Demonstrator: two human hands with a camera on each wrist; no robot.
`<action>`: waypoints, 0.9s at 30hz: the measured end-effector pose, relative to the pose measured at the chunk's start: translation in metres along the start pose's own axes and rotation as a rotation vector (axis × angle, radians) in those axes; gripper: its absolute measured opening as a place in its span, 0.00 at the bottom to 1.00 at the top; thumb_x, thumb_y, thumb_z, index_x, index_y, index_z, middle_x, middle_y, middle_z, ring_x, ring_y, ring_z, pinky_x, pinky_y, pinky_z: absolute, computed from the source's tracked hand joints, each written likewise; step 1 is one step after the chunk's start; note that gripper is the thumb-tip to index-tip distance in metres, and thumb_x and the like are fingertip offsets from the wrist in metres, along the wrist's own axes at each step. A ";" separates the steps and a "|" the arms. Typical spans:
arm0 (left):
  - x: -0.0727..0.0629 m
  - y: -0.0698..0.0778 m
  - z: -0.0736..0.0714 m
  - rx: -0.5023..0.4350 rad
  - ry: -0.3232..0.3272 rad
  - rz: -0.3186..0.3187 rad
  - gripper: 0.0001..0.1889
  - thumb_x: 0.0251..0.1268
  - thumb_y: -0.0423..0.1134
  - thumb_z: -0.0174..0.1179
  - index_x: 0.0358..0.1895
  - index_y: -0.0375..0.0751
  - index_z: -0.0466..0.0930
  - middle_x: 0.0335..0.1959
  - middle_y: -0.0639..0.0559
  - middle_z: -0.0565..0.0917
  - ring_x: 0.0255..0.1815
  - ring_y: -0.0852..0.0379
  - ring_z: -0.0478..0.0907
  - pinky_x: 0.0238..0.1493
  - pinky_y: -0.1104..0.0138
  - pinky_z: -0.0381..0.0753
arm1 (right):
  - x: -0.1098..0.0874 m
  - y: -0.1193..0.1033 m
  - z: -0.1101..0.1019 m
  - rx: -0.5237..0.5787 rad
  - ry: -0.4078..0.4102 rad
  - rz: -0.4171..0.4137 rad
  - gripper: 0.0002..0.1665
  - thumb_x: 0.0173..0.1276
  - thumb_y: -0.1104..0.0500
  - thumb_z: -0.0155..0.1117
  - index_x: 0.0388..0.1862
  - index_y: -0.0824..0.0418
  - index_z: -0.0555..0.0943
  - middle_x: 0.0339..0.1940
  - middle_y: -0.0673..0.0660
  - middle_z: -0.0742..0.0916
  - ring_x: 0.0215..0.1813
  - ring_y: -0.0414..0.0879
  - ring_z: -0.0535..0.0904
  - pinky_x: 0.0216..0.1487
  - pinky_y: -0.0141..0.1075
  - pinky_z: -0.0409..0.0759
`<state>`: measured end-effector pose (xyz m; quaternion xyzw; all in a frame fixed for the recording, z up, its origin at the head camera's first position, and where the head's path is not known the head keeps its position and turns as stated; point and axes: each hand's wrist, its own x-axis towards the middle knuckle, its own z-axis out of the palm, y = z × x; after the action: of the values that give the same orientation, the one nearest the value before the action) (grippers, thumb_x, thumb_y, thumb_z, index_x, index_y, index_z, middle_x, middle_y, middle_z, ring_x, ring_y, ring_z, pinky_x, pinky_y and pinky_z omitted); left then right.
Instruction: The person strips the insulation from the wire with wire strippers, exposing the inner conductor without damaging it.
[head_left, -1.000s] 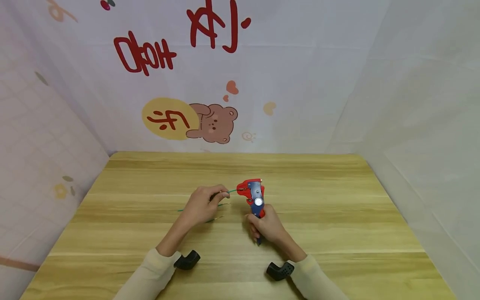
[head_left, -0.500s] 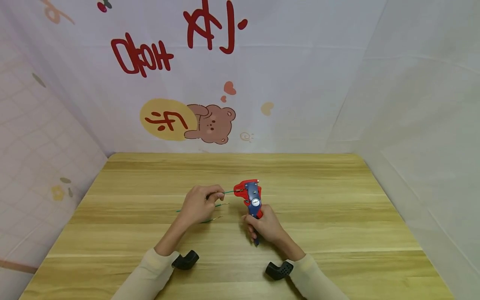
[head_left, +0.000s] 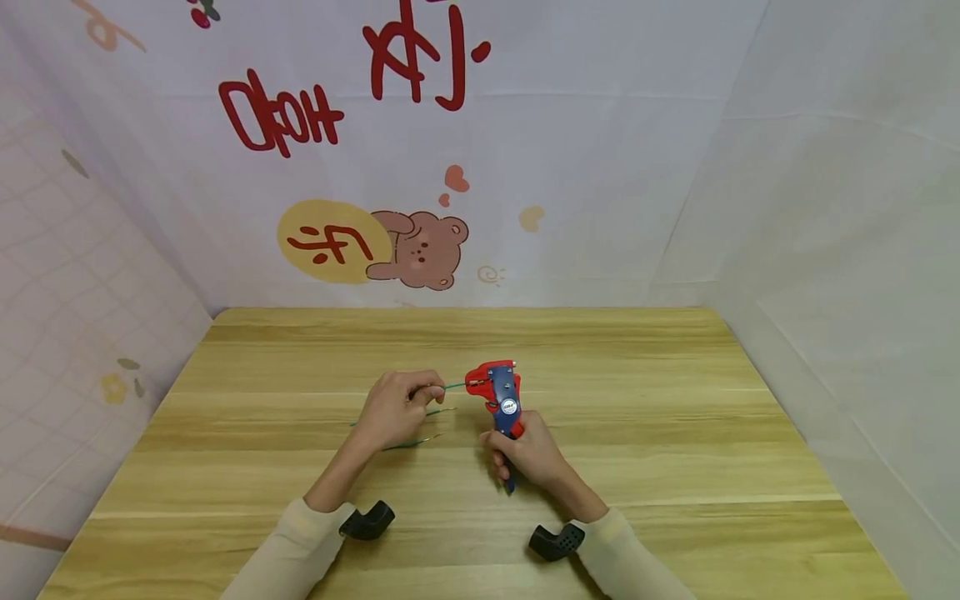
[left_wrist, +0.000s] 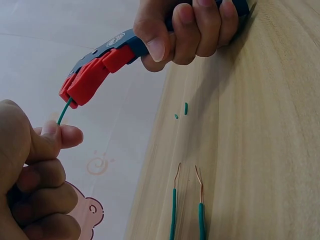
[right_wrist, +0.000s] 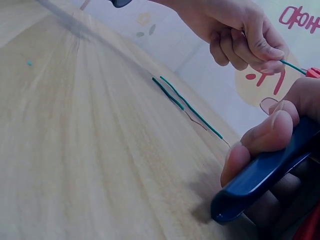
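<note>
In the head view my left hand (head_left: pixel 397 408) pinches a green insulated wire (head_left: pixel 454 386) between thumb and forefinger. The wire's far end enters the red jaws of a red-and-blue wire stripper (head_left: pixel 504 390), so that end is hidden. My right hand (head_left: pixel 528 450) grips the stripper's handles, its fingers wrapped round the blue handle (right_wrist: pixel 265 175) in the right wrist view. On the table below lie two more green wires, the left one (left_wrist: pixel 173 215) and the right one (left_wrist: pixel 201 220), each with a bare, slightly bent copper end.
Small cut pieces of green insulation (left_wrist: pixel 186 108) lie on the wooden table (head_left: pixel 637 433). A printed white cloth (head_left: pixel 600 150) hangs behind the table, with pale cloth at both sides. Black camera mounts (head_left: pixel 367 521) sit at the wrists.
The whole head view drifts slightly. Both hands, the wire and the wire stripper keep nearly the same arrangement.
</note>
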<state>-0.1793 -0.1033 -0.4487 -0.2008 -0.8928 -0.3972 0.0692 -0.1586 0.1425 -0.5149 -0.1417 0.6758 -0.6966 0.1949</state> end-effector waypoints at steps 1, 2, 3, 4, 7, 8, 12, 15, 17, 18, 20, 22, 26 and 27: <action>0.000 0.000 -0.001 -0.002 -0.001 0.000 0.15 0.74 0.34 0.59 0.28 0.55 0.85 0.18 0.56 0.80 0.15 0.68 0.57 0.21 0.71 0.58 | 0.000 0.000 0.000 0.003 -0.001 0.003 0.14 0.72 0.63 0.62 0.33 0.74 0.73 0.14 0.51 0.79 0.14 0.46 0.76 0.22 0.41 0.82; 0.000 0.000 -0.001 -0.004 -0.002 -0.001 0.15 0.74 0.34 0.59 0.28 0.55 0.85 0.18 0.55 0.79 0.15 0.68 0.57 0.21 0.71 0.58 | 0.001 0.000 0.000 0.004 -0.003 0.006 0.14 0.73 0.63 0.62 0.34 0.74 0.73 0.14 0.52 0.80 0.14 0.46 0.77 0.22 0.41 0.83; 0.000 0.000 -0.002 -0.004 -0.002 -0.001 0.14 0.74 0.34 0.59 0.28 0.55 0.85 0.17 0.57 0.78 0.15 0.68 0.57 0.21 0.71 0.58 | 0.001 0.000 0.000 0.007 -0.005 0.011 0.14 0.73 0.62 0.62 0.36 0.75 0.73 0.15 0.52 0.80 0.14 0.46 0.77 0.23 0.41 0.83; 0.000 0.000 -0.002 -0.006 -0.003 -0.001 0.14 0.74 0.35 0.59 0.28 0.56 0.85 0.16 0.59 0.77 0.14 0.68 0.57 0.21 0.71 0.58 | 0.001 0.000 0.000 0.005 -0.005 0.014 0.14 0.73 0.62 0.62 0.36 0.75 0.73 0.15 0.52 0.80 0.15 0.46 0.77 0.23 0.41 0.83; 0.000 0.000 -0.004 -0.012 -0.013 -0.005 0.14 0.75 0.35 0.59 0.28 0.56 0.85 0.16 0.60 0.75 0.15 0.68 0.57 0.21 0.71 0.58 | 0.001 0.000 0.001 0.000 -0.006 0.018 0.14 0.73 0.62 0.63 0.38 0.74 0.73 0.16 0.52 0.80 0.15 0.46 0.77 0.24 0.40 0.84; -0.001 0.000 -0.004 -0.014 -0.017 -0.007 0.14 0.75 0.36 0.59 0.28 0.57 0.84 0.16 0.59 0.76 0.15 0.68 0.57 0.21 0.71 0.59 | 0.001 0.000 0.001 -0.002 -0.005 0.018 0.14 0.73 0.62 0.63 0.38 0.74 0.73 0.16 0.51 0.81 0.16 0.46 0.77 0.25 0.40 0.84; -0.001 0.000 -0.007 -0.018 -0.028 -0.019 0.15 0.75 0.36 0.59 0.27 0.58 0.84 0.17 0.55 0.78 0.15 0.67 0.57 0.22 0.71 0.59 | 0.001 -0.001 0.003 -0.012 0.000 0.009 0.14 0.73 0.62 0.63 0.37 0.73 0.74 0.16 0.52 0.81 0.16 0.45 0.78 0.25 0.39 0.84; -0.002 0.000 -0.008 -0.015 -0.033 -0.022 0.16 0.76 0.36 0.59 0.27 0.58 0.83 0.15 0.58 0.75 0.15 0.67 0.57 0.22 0.71 0.59 | 0.001 -0.001 0.004 -0.014 0.003 -0.002 0.14 0.73 0.62 0.63 0.36 0.74 0.74 0.16 0.52 0.81 0.15 0.45 0.78 0.25 0.39 0.84; -0.002 0.000 -0.009 -0.019 -0.039 -0.016 0.15 0.75 0.36 0.59 0.27 0.58 0.83 0.15 0.61 0.72 0.15 0.67 0.57 0.22 0.71 0.60 | 0.002 -0.001 0.005 -0.010 0.000 -0.006 0.13 0.73 0.62 0.63 0.36 0.74 0.74 0.16 0.52 0.81 0.15 0.45 0.78 0.25 0.39 0.84; -0.002 0.000 -0.010 -0.023 -0.045 -0.011 0.15 0.76 0.36 0.59 0.27 0.57 0.83 0.15 0.61 0.72 0.16 0.67 0.57 0.23 0.71 0.60 | 0.002 -0.001 0.005 -0.007 -0.003 -0.006 0.13 0.73 0.62 0.63 0.37 0.73 0.74 0.16 0.51 0.81 0.15 0.45 0.78 0.25 0.39 0.84; -0.003 -0.002 -0.013 -0.027 -0.056 -0.002 0.15 0.77 0.37 0.58 0.28 0.56 0.83 0.16 0.61 0.73 0.16 0.68 0.57 0.23 0.71 0.61 | 0.002 0.000 0.005 0.009 -0.004 -0.003 0.12 0.73 0.62 0.63 0.37 0.72 0.74 0.16 0.50 0.81 0.16 0.44 0.78 0.25 0.39 0.84; -0.005 -0.004 -0.018 -0.028 -0.046 -0.013 0.14 0.77 0.36 0.57 0.29 0.55 0.83 0.18 0.60 0.73 0.16 0.68 0.57 0.22 0.71 0.60 | 0.001 0.000 0.002 0.065 0.018 -0.007 0.12 0.74 0.62 0.62 0.37 0.71 0.73 0.16 0.50 0.81 0.16 0.44 0.78 0.25 0.40 0.84; -0.008 -0.011 -0.034 -0.011 0.009 -0.056 0.14 0.78 0.36 0.56 0.29 0.53 0.82 0.17 0.58 0.68 0.16 0.66 0.55 0.22 0.70 0.58 | -0.002 0.001 -0.004 0.137 0.068 -0.032 0.12 0.74 0.64 0.61 0.35 0.70 0.70 0.15 0.50 0.80 0.15 0.43 0.76 0.23 0.40 0.83; -0.007 -0.012 -0.037 -0.010 0.017 -0.062 0.14 0.78 0.37 0.55 0.30 0.53 0.82 0.17 0.58 0.66 0.16 0.66 0.55 0.22 0.70 0.58 | -0.003 0.000 -0.005 0.124 0.065 -0.048 0.13 0.74 0.64 0.61 0.34 0.70 0.70 0.15 0.50 0.80 0.15 0.43 0.77 0.23 0.40 0.83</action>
<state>-0.1791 -0.1402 -0.4335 -0.1698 -0.8961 -0.4051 0.0635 -0.1579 0.1487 -0.5150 -0.1228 0.6336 -0.7460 0.1642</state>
